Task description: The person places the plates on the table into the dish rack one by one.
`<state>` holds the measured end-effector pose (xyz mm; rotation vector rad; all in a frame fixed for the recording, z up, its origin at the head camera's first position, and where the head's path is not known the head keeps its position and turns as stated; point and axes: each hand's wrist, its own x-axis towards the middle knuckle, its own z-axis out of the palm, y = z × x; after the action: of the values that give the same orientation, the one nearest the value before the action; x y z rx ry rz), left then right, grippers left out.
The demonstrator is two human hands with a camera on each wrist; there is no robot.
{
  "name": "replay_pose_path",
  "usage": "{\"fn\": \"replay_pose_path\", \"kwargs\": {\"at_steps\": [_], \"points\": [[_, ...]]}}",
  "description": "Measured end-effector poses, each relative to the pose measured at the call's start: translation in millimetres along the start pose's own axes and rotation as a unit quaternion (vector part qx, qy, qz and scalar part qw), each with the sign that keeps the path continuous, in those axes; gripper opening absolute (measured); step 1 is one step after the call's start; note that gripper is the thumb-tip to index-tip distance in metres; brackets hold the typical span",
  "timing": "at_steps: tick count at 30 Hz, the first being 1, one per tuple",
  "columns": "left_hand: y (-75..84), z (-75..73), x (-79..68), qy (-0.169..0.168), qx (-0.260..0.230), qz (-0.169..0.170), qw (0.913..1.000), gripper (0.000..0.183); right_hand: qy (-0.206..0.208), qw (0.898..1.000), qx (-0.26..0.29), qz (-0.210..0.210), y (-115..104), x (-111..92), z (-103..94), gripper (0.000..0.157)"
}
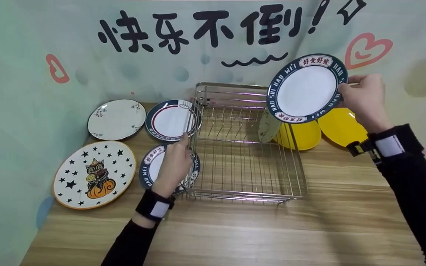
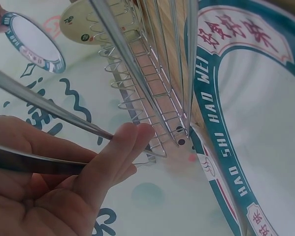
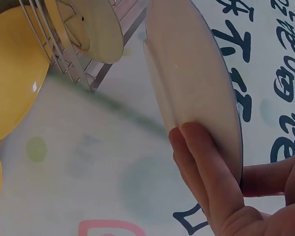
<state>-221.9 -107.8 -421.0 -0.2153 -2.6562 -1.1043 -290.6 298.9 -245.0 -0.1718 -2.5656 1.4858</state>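
My right hand (image 1: pixel 366 98) pinches the edge of a white plate (image 1: pixel 306 90) with a dark blue lettered rim, held up above the back right of a wire dish rack (image 1: pixel 246 192). In the right wrist view, fingers press the plate's pale underside (image 3: pixel 191 64) from behind. At the rack's left side, my left hand (image 1: pixel 174 162) holds the top rail, with thumb and fingers around the metal in the left wrist view. One small cream plate (image 1: pixel 268 125) stands upright at the rack's right end. Partly covered by the left hand, a matching blue-rimmed plate (image 1: pixel 147 171) lies left of the rack.
Left on the wooden table (image 1: pixel 235 236) lie an owl-and-pumpkin plate (image 1: pixel 74 184), a floral white plate (image 1: pixel 117 120) and a plate with blue and red rings (image 1: pixel 168 123). Two yellow plates (image 1: pixel 303 138) sit right of the rack. A printed backdrop (image 1: pixel 154 74) rises behind.
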Motion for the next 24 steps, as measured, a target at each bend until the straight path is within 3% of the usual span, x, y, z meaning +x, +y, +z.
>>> {"fn": "replay_pose_path", "kwargs": {"at_steps": [6, 12, 19, 24], "points": [[0.2, 0.7, 0.0, 0.001, -0.001, 0.001, 1.0000, 0.055, -0.015, 0.991, -0.115, -0.070, -22, 3, 14.2, 0.038], [-0.7, -0.2, -0.2, 0.003, 0.002, 0.001, 1.0000, 0.054, -0.006, 0.956, -0.251, -0.154, -40, 0, 42.2, 0.029], [-0.5, -0.1, -0.5, 0.001, 0.009, 0.002, 1.0000, 0.053, -0.024, 0.932, -0.304, -0.197, -58, 3, 69.6, 0.021], [1.2, -0.7, -0.9, -0.001, 0.002, -0.004, 1.0000, 0.055, -0.038, 0.920, -0.336, -0.201, -71, 8, 80.2, 0.023]]}}
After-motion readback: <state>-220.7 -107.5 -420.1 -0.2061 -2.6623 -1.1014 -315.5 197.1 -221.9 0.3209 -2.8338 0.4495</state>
